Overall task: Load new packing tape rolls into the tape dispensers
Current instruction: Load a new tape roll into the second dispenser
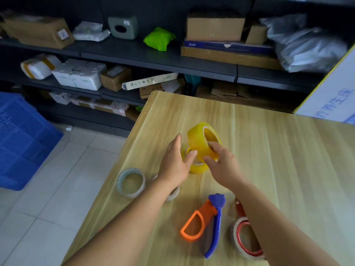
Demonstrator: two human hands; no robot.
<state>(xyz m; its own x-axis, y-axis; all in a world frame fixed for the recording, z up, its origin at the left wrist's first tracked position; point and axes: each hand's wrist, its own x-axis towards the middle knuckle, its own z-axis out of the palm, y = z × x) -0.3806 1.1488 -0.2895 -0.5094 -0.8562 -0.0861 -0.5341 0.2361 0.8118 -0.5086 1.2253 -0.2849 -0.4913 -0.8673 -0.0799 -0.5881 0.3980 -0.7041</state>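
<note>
- Two yellow tape rolls (201, 148) sit mid-worktop (278, 150); the right hand (221, 162) pinches the upper one.
- The left hand (175, 162) rests spread at their nine o'clock side.
- The orange-blue dispenser (205, 221) lies at six o'clock.

Both forearms are showing bare to the frame's edge; the left hand (173, 166) and right hand (221, 164) are wearing nothing.

Even, soft daylight is cast over the wooden surface (269, 150), faint shadows are thrown beneath things, motion blur is seen toward 12 o'clock, and straight lines are bowed at the edges.
</note>
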